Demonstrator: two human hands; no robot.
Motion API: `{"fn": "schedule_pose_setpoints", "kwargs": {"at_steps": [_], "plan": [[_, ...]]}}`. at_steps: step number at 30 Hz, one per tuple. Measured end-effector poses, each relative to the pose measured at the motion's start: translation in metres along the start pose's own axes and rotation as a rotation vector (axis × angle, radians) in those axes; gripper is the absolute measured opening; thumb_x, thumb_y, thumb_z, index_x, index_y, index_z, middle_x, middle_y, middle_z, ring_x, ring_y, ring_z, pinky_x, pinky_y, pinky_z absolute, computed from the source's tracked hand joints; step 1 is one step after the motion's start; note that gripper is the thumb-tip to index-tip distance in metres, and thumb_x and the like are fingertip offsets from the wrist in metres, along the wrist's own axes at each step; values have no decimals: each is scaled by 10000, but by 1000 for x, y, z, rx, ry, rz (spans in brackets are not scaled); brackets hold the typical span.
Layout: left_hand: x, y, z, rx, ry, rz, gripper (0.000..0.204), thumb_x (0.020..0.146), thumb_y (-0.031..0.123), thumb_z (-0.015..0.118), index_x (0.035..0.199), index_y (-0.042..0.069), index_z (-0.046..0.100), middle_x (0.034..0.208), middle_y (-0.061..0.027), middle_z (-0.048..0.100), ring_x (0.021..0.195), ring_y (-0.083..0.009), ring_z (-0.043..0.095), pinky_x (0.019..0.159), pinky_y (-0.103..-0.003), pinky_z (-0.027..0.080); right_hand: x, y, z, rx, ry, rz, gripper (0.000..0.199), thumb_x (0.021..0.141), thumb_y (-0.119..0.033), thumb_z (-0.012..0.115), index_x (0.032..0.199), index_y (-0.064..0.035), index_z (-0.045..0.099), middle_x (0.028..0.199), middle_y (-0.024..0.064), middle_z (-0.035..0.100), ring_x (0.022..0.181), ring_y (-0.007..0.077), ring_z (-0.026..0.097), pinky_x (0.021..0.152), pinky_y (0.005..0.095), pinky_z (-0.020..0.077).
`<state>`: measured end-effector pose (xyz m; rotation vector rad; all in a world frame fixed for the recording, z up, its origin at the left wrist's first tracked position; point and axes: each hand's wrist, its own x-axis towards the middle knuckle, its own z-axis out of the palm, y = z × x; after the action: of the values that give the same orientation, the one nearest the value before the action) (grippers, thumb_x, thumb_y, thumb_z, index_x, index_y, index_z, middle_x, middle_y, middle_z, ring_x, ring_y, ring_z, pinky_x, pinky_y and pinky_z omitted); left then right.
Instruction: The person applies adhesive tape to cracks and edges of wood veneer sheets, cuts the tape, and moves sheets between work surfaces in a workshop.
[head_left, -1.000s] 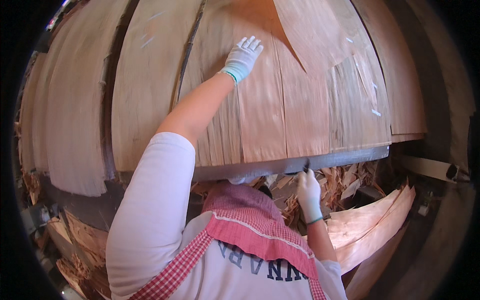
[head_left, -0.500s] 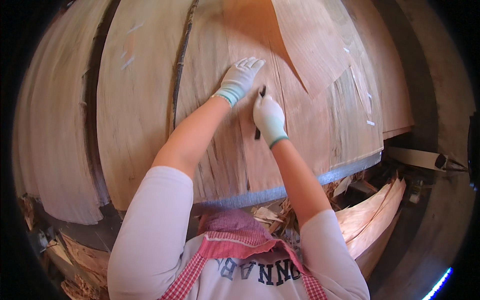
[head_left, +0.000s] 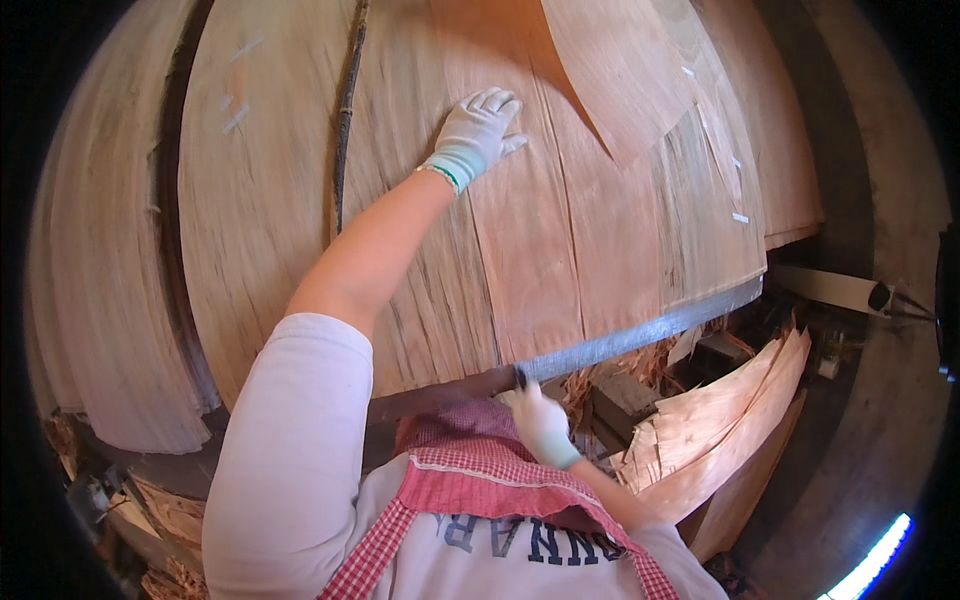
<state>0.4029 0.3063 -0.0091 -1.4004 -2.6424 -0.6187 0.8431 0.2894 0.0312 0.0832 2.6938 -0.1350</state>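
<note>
Left hand (head_left: pixel 478 132) flat, fingers spread, pins the veneer (head_left: pixel 560 250) to the table (head_left: pixel 640 335). Right hand (head_left: pixel 538 420) at the near edge, clamped on a dark tool (head_left: pixel 520 378), likely a cutter.

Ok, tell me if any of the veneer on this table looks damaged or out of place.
The veneer sheet under the left hand is split along the grain near the table edge. Broken scraps lie heaped below. The right hand grips a dark tool at that edge.
</note>
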Motion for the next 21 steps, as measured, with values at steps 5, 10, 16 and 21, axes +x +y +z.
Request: {"fn": "schedule_pose_setpoints", "kwargs": {"at_steps": [5, 10, 16, 21], "plan": [[18, 2, -13, 160, -293, -118, 779, 865, 557, 556, 1456, 102, 330, 1525, -104, 332, 1426, -253, 267, 1161, -423, 178, -32, 91, -20, 517, 255, 541, 254, 956, -216, 471, 1073, -16, 574, 790, 238, 583, 655, 425, 583, 595, 494, 458], [42, 14, -44, 126, -430, -290, 1049, 739, 585, 695, 1524, 149, 154, 1505, -88, 369, 1433, -239, 261, 1137, -497, 189, 186, 173, -125, 342, 532, 397, 276, 958, -322, 499, 1068, -77, 563, 861, 221, 651, 786, 430, 618, 656, 518, 461], [58, 24, -45, 115, -458, -248, 902, 652, 506, 774, 1407, 190, 398, 1436, -26, 422, 1338, -227, 373, 1087, -534, 283, 356, 151, -187, 47, 337, 116, 262, 937, -332, 490, 976, -90, 582, 890, 161, 688, 836, 372, 665, 680, 484, 512], [55, 16, -44, 129, -502, -283, 926, 681, 453, 755, 1451, 130, 355, 1505, -60, 343, 1392, -249, 291, 1097, -533, 270, 302, 194, -155, 47, 264, 141, 243, 935, -319, 505, 929, -84, 565, 752, 164, 672, 686, 367, 661, 600, 485, 509]]}}
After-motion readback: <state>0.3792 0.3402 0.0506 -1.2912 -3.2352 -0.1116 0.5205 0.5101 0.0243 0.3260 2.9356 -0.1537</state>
